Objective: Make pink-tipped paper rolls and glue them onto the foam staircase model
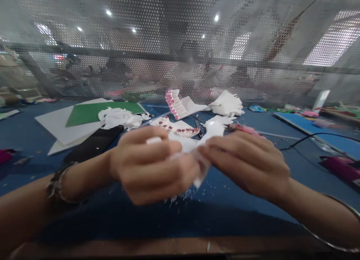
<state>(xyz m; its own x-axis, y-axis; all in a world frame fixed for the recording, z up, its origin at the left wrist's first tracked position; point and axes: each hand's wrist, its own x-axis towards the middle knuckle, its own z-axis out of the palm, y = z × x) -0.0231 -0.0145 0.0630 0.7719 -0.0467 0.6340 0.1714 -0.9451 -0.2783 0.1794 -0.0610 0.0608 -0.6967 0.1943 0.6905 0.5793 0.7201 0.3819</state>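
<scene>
Over the near part of the blue table, both hands are closed on a piece of white paper (213, 129). My left hand (152, 162) has its fingers curled around the paper, and a bit of white shows between them. From the other side, my right hand (247, 162) pinches the paper with thumb and fingertips. A corner of it hangs below the fingers, blurred. Just behind lie a white strip with dark red spots (187, 131) and a pleated white piece with a pink edge (176, 105). Small white scraps (182, 195) are scattered on the table beneath.
Crumpled white paper (120, 118) and a green sheet (95, 112) on white sheets lie at left, beside a black case (94, 143). A white paper stack (227, 103) is at back. A blue board (317, 130), black cable (312, 137) and purple item (341, 168) lie right. A perforated metal screen (168, 39) stands behind.
</scene>
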